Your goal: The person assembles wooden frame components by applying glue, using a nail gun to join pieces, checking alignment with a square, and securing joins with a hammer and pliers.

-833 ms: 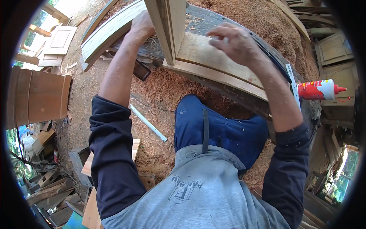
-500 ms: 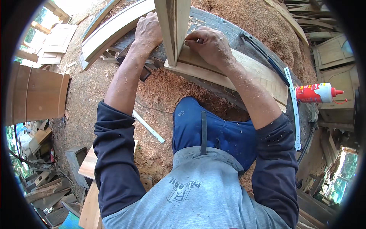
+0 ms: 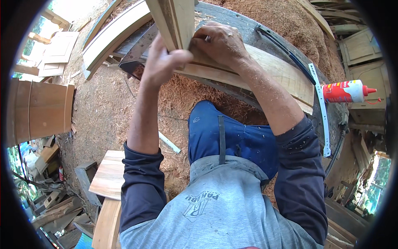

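Note:
An upright wooden post (image 3: 168, 20) stands tilted at the left end of a light wooden board (image 3: 282, 70) on the dark workbench. My left hand (image 3: 159, 66), slightly blurred, is closed around the post's lower end, its thumb across the near side and its other fingers partly hidden. On the post's right side, my right hand (image 3: 224, 43) rests above the board with fingers curled and pressed together. Its fingertips meet the post's side; whatever they pinch is hidden. A red and white glue bottle (image 3: 346, 91) with a red nozzle is at the bench's right end.
Beside the bottle lies a white perforated strip (image 3: 319, 108), near a dark long bar (image 3: 286, 52). Curved pale timber (image 3: 116, 35) sits at the bench's left end. Wood shavings (image 3: 103, 103) cover the ground. Scrap wood (image 3: 58, 211) is piled at lower left; panelled doors (image 3: 365, 50) stand right.
My left hand has come down and nearer, from the post's far left side to its lower end. The post's top has shifted left; my right hand has moved slightly left and up.

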A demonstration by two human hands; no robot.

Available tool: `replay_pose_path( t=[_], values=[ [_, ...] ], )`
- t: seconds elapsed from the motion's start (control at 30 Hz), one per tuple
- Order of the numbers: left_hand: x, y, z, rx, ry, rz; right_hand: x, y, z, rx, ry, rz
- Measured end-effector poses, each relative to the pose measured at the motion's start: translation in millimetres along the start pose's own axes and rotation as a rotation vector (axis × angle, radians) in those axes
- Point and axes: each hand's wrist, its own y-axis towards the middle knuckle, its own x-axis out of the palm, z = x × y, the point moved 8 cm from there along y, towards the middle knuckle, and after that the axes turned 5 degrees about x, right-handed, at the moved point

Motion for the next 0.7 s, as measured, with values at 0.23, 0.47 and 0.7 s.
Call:
replay_pose_path(
  t=[0.23, 0.47, 0.7],
  values=[
    [6.2, -0.2, -23.4, -0.093, 0.193, 0.014, -8.0, -7.6, -8.8, -0.073, -0.108, 0.054],
    [-1.5, 0.8, -20.8, -0.039, 0.175, 0.001, -35.5, -9.2, 9.9, -0.063, 0.063, 0.046],
    [-1.4, 0.5, -21.5, 0.236, 0.289, -0.077, -162.3, -101.7, 162.6, 0.45, -0.613, -0.432]
  ],
)
